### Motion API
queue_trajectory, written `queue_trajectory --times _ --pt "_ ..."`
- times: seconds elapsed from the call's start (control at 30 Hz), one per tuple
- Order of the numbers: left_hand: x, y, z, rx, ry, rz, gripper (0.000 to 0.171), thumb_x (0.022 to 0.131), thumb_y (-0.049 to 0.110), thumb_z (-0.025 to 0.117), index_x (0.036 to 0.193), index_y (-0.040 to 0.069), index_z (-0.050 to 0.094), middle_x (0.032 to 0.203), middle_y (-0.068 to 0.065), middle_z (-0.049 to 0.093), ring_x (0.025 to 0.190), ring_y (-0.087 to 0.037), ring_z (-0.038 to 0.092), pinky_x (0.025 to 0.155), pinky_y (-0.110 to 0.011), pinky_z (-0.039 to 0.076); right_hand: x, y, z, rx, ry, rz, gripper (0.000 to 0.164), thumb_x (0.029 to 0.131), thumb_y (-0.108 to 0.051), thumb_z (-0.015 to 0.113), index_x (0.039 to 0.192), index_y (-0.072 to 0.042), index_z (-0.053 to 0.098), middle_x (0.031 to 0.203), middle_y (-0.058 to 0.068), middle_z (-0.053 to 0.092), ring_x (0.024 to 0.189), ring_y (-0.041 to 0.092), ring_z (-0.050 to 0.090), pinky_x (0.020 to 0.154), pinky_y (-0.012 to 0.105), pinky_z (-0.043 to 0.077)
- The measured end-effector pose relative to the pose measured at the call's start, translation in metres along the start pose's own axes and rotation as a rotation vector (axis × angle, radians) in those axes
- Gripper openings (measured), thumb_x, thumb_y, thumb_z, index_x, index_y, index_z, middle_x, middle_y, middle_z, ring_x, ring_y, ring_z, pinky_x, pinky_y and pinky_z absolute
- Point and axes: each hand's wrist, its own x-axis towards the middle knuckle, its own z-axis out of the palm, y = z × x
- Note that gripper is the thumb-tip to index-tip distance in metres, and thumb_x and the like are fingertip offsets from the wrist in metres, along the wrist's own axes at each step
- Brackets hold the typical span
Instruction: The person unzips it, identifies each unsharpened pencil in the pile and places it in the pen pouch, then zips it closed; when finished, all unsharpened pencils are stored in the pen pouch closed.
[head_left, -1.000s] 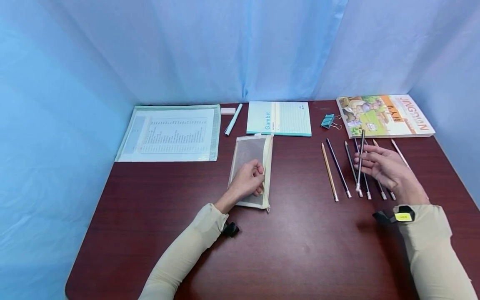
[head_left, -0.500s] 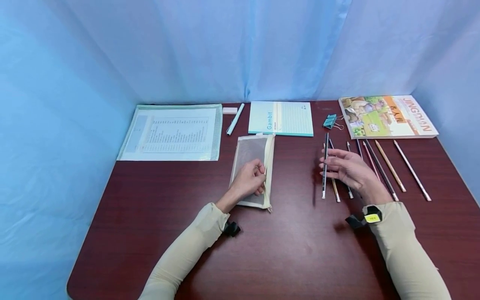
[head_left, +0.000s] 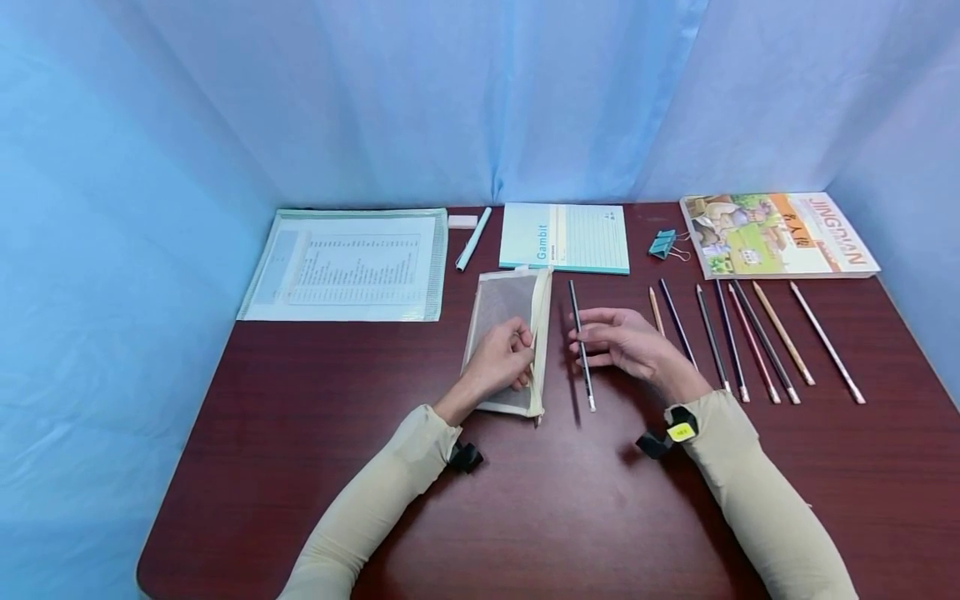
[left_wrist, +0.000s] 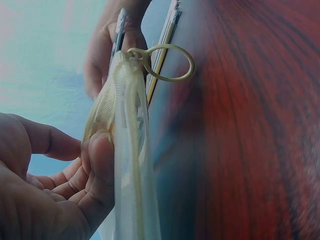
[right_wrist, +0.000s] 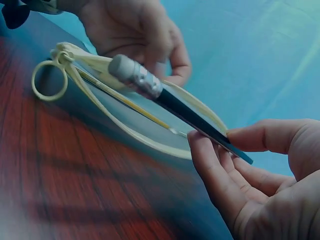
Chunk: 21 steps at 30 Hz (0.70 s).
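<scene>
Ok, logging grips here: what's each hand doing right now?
Left hand: pinching the mesh pouch by its edge.
Right hand: holding a dark pencil between its fingers.

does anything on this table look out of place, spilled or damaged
Nothing looks spilled or damaged. Slightly askew: the rightmost pencil lies apart from the other loose pencils, and the pen slants beside the straighter notebook. The pouch gapes, but the left hand holds its edge.

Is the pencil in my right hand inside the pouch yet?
No, the head view shows the right hand holding the pencil to the right of the pouch, with a visible gap between them.
</scene>
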Motion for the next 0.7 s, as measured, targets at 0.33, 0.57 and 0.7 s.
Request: queue_trajectory --times 0.33,0.57,0.7 --pt "0.0 0.001 0.001 -0.012 -0.003 -0.007 0.013 0.085 -0.004 0.049 0.086 0.009 0.049 0.06 -0.007 0.058 0.043 -0.015 0.056 0.044 -0.039 0.059 0.032 0.004 0.03 -0.149 0.114 0.048 0.051 0.097 0.002 0.053 0.142 0.01 0.033 0.086 -0.006 0.073 0.079 0.011 0.073 0.067 0.03 0.065" --pt "-0.001 0.003 0.001 -0.004 0.012 -0.033 0.01 0.085 -0.003 0.049 0.09 0.005 0.051 0.063 -0.007 0.059 0.045 -0.014 0.057 0.044 -0.034 0.058 0.041 0.005 0.048 -0.202 0.271 0.015 0.051 0.093 0.004 0.057 0.141 0.01 0.039 0.083 -0.004 0.066 0.075 0.006 0.069 0.064 0.028 0.065" --pt "0.0 0.002 0.001 0.001 0.011 -0.021 0.009 0.085 -0.003 0.048 0.091 0.003 0.051 0.062 -0.006 0.059 0.045 -0.014 0.057 0.044 -0.036 0.058 0.04 0.004 0.056 -0.23 0.305 0.001 0.05 0.094 0.004 0.056 0.141 0.011 0.041 0.087 0.0 0.063 0.073 0.007 0.068 0.063 0.027 0.064"
